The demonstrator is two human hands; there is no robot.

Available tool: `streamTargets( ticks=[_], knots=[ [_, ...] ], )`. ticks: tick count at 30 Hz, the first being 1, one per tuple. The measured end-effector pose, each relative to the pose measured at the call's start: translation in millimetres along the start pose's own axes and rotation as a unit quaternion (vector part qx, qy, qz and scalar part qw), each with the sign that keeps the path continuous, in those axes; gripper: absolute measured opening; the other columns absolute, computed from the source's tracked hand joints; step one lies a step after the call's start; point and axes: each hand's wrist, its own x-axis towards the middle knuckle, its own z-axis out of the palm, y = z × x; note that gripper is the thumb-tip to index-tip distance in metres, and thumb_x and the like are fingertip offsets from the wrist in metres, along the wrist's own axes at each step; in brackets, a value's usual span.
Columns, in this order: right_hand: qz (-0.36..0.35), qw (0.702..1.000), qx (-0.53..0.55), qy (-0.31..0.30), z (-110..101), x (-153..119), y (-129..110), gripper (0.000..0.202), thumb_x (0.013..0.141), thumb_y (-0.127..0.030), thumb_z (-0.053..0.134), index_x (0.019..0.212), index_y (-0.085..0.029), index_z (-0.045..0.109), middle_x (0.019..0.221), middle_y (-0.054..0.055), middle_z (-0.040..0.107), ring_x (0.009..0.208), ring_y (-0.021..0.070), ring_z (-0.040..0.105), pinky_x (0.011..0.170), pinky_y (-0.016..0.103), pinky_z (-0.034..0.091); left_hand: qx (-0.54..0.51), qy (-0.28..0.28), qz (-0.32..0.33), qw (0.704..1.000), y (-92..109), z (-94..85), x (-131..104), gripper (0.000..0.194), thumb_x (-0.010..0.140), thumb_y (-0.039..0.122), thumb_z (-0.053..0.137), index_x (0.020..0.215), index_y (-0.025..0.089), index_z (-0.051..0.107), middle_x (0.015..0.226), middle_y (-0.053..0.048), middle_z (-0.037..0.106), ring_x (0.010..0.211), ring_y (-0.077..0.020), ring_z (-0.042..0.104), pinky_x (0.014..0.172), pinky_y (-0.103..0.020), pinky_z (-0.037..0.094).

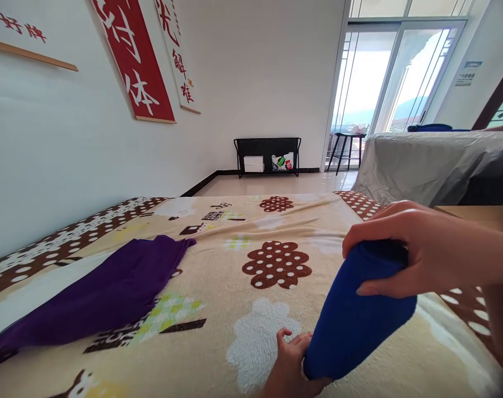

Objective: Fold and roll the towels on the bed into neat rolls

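A folded blue cloth [355, 315] is held up at a slant over the patterned blanket [205, 287]. My right hand [404, 243] grips its upper end from above, with the thumb on the near face and the fingers over the top. At the lower end, my left hand [295, 359] is closed around the cloth's corner, partly cut off by the bottom of the view. Whether the cloth is a garment or a towel, I cannot tell. Over on the left, a purple cloth [106, 293] lies loosely spread on the blanket, touched by neither hand.
A grey sheet [421, 160] covers something bulky at the right, with dark blue fabric [434, 127] on top. Beyond the blanket stand a low black rack [268, 148] and a black stool [349, 149] by the glass doors. A white wall [48, 155] runs along the left.
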Motion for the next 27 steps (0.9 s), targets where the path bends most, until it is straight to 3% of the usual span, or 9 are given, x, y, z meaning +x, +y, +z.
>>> streamTargets(
  ticks=[5, 8, 11, 14, 17, 19, 23, 25, 27],
  knots=[
    [0.031, 0.997, 0.016, -0.072, 16.0, 7.3, -6.2, 0.031, 0.08, -0.055, 0.07, 0.099, -0.031, 0.07, 0.082, -0.005, 0.068, 0.076, 0.0105, 0.063, 0.064, 0.022, 0.047, 0.033, 0.01, -0.022, 0.999, -6.9, -5.2, 11.4, 0.06, 0.062, 0.039, 0.085, 0.119, 0.03, 0.068, 0.13, -0.008, 0.067, 0.123, -0.0339, 0.058, 0.114, -0.058, 0.021],
    [0.035, 0.995, 0.026, -0.084, 25.4, 9.8, -1.2, 0.025, 0.08, -0.049, 0.071, 0.098, -0.032, 0.069, 0.083, -0.006, 0.069, 0.081, 0.0121, 0.064, 0.069, 0.023, 0.049, 0.069, 0.014, -0.004, 0.997, -21.4, -1.1, 15.1, 0.066, 0.064, 0.051, 0.082, 0.124, 0.03, 0.065, 0.136, -0.011, 0.063, 0.13, -0.0364, 0.052, 0.111, -0.059, 0.026],
    [0.055, 0.995, 0.026, -0.083, 15.6, 5.1, 20.2, 0.03, 0.079, -0.053, 0.072, 0.101, -0.032, 0.07, 0.084, -0.005, 0.07, 0.072, 0.0103, 0.065, 0.059, 0.02, 0.051, 0.135, 0.044, 0.062, 0.988, -38.2, 6.0, 14.5, 0.089, 0.059, 0.066, 0.08, 0.135, 0.027, 0.056, 0.136, -0.013, 0.062, 0.126, -0.0361, 0.057, 0.106, -0.054, 0.034],
    [0.089, 0.988, 0.045, -0.114, -5.8, -3.7, 61.6, 0.038, 0.078, -0.056, 0.072, 0.103, -0.028, 0.072, 0.081, -0.003, 0.072, 0.059, 0.0076, 0.065, 0.044, 0.015, 0.048, 0.216, 0.098, 0.175, 0.956, -51.8, 10.5, 13.5, 0.102, 0.066, 0.073, 0.071, 0.148, 0.02, 0.04, 0.135, -0.013, 0.063, 0.119, -0.03, 0.063, 0.098, -0.042, 0.042],
    [0.107, 0.982, 0.035, -0.152, -20.3, -15.6, 119.9, 0.047, 0.077, -0.059, 0.068, 0.101, -0.018, 0.075, 0.072, 0.0, 0.073, 0.049, 0.0076, 0.064, 0.041, 0.013, 0.045, 0.288, 0.145, 0.237, 0.916, -59.9, 12.9, 14.0, 0.097, 0.077, 0.073, 0.06, 0.152, 0.018, 0.032, 0.134, -0.01, 0.064, 0.117, -0.0247, 0.064, 0.093, -0.036, 0.044],
    [0.13, 0.978, 0.007, -0.16, -20.7, -26.2, 162.8, 0.056, 0.075, -0.06, 0.065, 0.098, -0.01, 0.076, 0.068, 0.002, 0.072, 0.046, 0.0078, 0.063, 0.04, 0.013, 0.041, 0.318, 0.165, 0.247, 0.9, -62.2, 15.2, 15.3, 0.092, 0.08, 0.075, 0.053, 0.151, 0.018, 0.035, 0.131, -0.009, 0.066, 0.116, -0.0241, 0.065, 0.09, -0.036, 0.044],
    [0.282, 0.945, -0.034, -0.16, -4.9, -44.3, 242.6, 0.075, 0.065, -0.066, 0.056, 0.098, -0.001, 0.074, 0.069, 0.005, 0.071, 0.052, 0.009, 0.064, 0.045, 0.018, 0.033, 0.339, 0.223, 0.275, 0.871, -64.2, 21.5, 20.0, 0.08, 0.083, 0.078, 0.042, 0.139, 0.022, 0.055, 0.121, -0.008, 0.072, 0.108, -0.0266, 0.069, 0.08, -0.039, 0.047],
    [0.317, 0.936, -0.055, -0.145, 2.0, -43.4, 277.0, 0.087, 0.061, -0.072, 0.046, 0.095, 0.004, 0.072, 0.068, 0.006, 0.069, 0.051, 0.0084, 0.062, 0.048, 0.023, 0.033, 0.342, 0.243, 0.279, 0.864, -66.5, 24.6, 21.9, 0.064, 0.091, 0.068, 0.038, 0.132, 0.024, 0.061, 0.118, -0.006, 0.073, 0.105, -0.025, 0.07, 0.078, -0.039, 0.046],
    [0.33, 0.933, -0.097, -0.107, 2.6, -34.5, 307.9, 0.102, 0.059, -0.078, 0.029, 0.087, 0.011, 0.069, 0.069, 0.01, 0.067, 0.048, 0.006, 0.057, 0.052, 0.029, 0.032, 0.358, 0.242, 0.269, 0.861, -70.1, 27.2, 22.6, 0.042, 0.1, 0.045, 0.038, 0.128, 0.027, 0.063, 0.118, -0.003, 0.074, 0.105, -0.0198, 0.07, 0.082, -0.034, 0.045]
  ],
)
